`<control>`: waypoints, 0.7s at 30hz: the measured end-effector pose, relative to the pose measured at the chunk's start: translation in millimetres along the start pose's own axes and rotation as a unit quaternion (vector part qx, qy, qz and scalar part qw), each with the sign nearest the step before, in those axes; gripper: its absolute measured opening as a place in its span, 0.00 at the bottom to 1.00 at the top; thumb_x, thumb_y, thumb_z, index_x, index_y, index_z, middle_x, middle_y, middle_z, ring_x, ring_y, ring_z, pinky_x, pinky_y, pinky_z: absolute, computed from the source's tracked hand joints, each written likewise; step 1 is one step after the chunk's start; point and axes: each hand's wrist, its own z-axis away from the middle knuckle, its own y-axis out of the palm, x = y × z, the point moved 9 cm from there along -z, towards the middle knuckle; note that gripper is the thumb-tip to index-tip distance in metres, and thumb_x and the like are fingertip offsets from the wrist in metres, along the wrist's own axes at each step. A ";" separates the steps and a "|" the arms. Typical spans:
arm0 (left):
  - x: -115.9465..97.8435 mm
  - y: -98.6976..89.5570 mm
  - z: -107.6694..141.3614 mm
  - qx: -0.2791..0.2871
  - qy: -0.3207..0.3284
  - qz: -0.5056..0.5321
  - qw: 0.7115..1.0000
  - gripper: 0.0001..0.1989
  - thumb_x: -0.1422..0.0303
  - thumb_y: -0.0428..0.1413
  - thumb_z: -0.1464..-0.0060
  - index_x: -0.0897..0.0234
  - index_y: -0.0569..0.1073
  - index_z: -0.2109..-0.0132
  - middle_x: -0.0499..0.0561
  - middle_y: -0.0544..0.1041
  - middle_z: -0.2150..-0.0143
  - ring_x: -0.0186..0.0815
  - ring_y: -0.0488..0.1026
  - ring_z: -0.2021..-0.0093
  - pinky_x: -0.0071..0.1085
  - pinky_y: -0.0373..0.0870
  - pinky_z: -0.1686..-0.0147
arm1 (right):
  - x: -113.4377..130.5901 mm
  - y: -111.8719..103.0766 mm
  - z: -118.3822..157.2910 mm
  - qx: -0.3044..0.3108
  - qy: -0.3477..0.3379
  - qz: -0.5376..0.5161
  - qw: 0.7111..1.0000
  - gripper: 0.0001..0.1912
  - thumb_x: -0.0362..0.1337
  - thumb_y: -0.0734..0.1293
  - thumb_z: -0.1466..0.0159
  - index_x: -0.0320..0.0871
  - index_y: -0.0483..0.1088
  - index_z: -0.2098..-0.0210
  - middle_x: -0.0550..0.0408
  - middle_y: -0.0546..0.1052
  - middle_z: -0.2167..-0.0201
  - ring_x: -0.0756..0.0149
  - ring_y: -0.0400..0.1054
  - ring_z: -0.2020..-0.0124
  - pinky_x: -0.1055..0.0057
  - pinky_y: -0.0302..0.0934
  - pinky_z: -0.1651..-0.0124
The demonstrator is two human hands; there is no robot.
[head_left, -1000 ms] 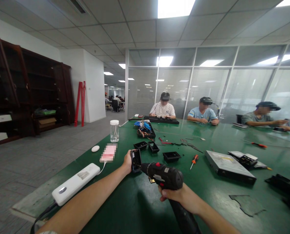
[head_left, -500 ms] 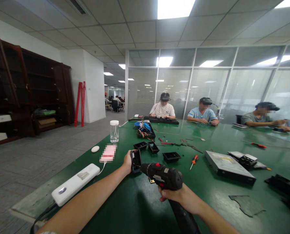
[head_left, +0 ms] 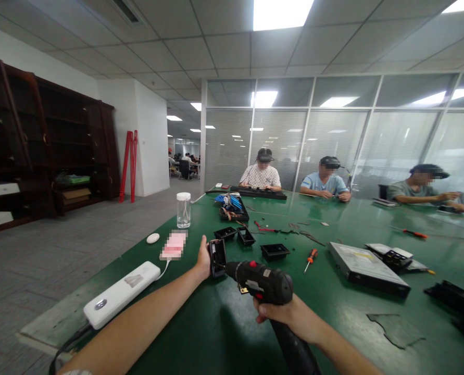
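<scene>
My left hand [head_left: 204,259] is closed round the left side of a small black plastic housing [head_left: 217,259], propped up with its hollow side turned to the right. My right hand [head_left: 280,311] grips a black cordless drill [head_left: 261,281] by its handle. The drill's nose points left into the hollow of the housing; the bit's tip is hard to make out. Just behind the housing lie two similar black housings, one [head_left: 224,233] to the left and a smaller one [head_left: 246,236] beside it. Another black housing [head_left: 274,251] rests to the right, near an orange-handled screwdriver [head_left: 311,259].
A white power strip [head_left: 122,294], a pixelated pink item [head_left: 174,245] and a clear jar [head_left: 183,211] stand along the left. To the right lie a metal drive [head_left: 368,268] and a thin clear sheet [head_left: 396,329]. Several co-workers sit across the green table [head_left: 200,333].
My left thumb has lifted a little away from the housing's edge. The housing and the drill keep almost the same place.
</scene>
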 end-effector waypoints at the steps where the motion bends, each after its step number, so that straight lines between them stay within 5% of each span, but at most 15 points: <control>1: -0.8 -0.3 0.3 0.001 0.002 0.002 1.000 0.24 0.49 0.46 0.56 0.67 0.70 0.69 0.50 0.70 0.80 0.36 0.69 0.81 0.29 0.63 0.81 | 0.4 0.4 0.1 0.000 0.001 0.001 1.000 0.16 0.41 0.67 0.51 0.39 0.67 0.65 0.57 0.65 0.73 0.68 0.60 0.71 0.64 0.63 0.64; 21: 0.4 -6.6 -6.7 -0.033 0.023 -0.002 0.999 0.13 0.62 0.48 0.55 0.66 0.71 0.69 0.47 0.70 0.81 0.33 0.67 0.83 0.28 0.63 0.82 | -4.0 -1.4 0.1 0.004 0.000 0.020 1.000 0.15 0.41 0.66 0.49 0.38 0.66 0.64 0.56 0.65 0.72 0.68 0.62 0.71 0.65 0.62 0.63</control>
